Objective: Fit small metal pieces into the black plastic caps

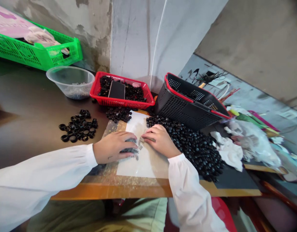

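Holding black pieces (136, 93): basket (121, 103) (red)

Dark table (30, 122) with an orange-brown strip (102, 192) along the near edge. At the far left, a green basket (53, 57); nearer, a clear bowl (57, 83). Toward the far middle, a red basket (124, 103); to the right, a black basket (179, 109). Left of centre, a loose heap of black caps (78, 127); just in front of the red basket, a smaller pile (118, 114). In the near middle, a white sheet (143, 166), with pale crumbs (138, 182) along the near side. To the right, a large mound of small black pieces (194, 148), and beyond, a crumpled white wad (229, 149).
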### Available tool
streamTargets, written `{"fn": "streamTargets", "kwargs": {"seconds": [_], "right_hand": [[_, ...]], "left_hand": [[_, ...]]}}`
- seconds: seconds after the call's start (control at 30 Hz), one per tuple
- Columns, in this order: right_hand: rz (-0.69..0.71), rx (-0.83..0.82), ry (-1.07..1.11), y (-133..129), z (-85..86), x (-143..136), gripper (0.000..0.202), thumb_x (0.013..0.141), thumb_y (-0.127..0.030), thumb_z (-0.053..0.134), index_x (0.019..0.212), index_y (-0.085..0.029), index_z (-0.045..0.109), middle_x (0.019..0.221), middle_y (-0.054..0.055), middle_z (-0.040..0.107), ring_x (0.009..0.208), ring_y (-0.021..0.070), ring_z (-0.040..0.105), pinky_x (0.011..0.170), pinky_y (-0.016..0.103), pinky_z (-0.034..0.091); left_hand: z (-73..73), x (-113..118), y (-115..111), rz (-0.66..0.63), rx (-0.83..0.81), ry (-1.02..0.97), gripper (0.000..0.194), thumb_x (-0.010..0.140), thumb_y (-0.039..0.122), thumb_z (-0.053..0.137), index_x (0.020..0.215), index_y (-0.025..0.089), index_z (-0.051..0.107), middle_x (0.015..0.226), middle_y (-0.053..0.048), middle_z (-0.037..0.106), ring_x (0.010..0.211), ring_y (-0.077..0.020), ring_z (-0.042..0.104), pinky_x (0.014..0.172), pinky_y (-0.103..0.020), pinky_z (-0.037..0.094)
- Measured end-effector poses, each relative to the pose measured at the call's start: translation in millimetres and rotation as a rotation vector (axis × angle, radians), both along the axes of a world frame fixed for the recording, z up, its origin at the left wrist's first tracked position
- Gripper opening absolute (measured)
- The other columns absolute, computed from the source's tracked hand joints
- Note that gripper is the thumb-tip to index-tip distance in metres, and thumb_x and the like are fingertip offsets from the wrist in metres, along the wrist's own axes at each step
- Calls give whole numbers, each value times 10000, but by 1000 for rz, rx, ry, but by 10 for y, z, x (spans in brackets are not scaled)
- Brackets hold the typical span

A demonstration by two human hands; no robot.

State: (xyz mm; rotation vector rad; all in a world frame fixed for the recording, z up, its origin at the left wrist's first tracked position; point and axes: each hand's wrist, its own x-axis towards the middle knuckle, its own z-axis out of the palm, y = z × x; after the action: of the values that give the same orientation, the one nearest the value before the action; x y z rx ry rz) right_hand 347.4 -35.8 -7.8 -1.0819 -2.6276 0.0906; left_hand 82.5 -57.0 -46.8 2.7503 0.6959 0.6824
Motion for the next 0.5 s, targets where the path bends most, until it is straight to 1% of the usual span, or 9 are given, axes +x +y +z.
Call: {"fn": "streamTargets", "kwargs": {"seconds": [0.07,0.2,0.27,0.33,0.4,0.5], "right_hand": [[33,-45,9,-8,0,-15,146,934,-329,688,1028,-268,781,1013,33,748,978,205,565,961,365,399],[21,-61,31,-38,27,-31,148,962,-262,647,1010,-278,787,999,16,773,979,202,568,989,376,379],[16,-66,33,-68,46,-44,123,942,-307,680,994,-274,787,985,9,783,964,206,571,999,380,369],[15,-69,42,-100,58,-62,135,889,-373,744,964,-269,788,953,2,790,941,205,581,1004,379,363],[12,-73,58,-125,60,-85,123,865,-370,773,937,-271,788,920,-8,795,923,195,600,1014,374,353],[-8,-82,66,-138,51,-120,41,879,-294,766,910,-278,788,906,-20,803,906,180,635,1031,368,329]], "left_hand": [[3,-50,36,23,4,-4,258,985,363,565,1191,284,699,1296,-80,633,1114,-251,649,990,-386,492],[16,-93,67,28,-13,-1,259,988,366,561,1190,297,709,1303,-65,641,1114,-238,658,981,-363,500],[30,-94,66,23,-34,-9,275,988,389,562,1201,293,708,1315,-68,641,1128,-238,656,978,-356,503],[53,-93,63,26,-59,-40,293,991,399,559,1221,291,704,1318,-71,646,1127,-230,658,977,-346,506],[89,-103,72,61,-62,-96,290,999,386,545,1215,290,713,1295,-71,661,1128,-226,654,982,-345,506],[166,-151,130,167,-14,-165,281,1010,347,513,1145,264,745,1224,-83,688,1093,-222,654,974,-357,512]]}}
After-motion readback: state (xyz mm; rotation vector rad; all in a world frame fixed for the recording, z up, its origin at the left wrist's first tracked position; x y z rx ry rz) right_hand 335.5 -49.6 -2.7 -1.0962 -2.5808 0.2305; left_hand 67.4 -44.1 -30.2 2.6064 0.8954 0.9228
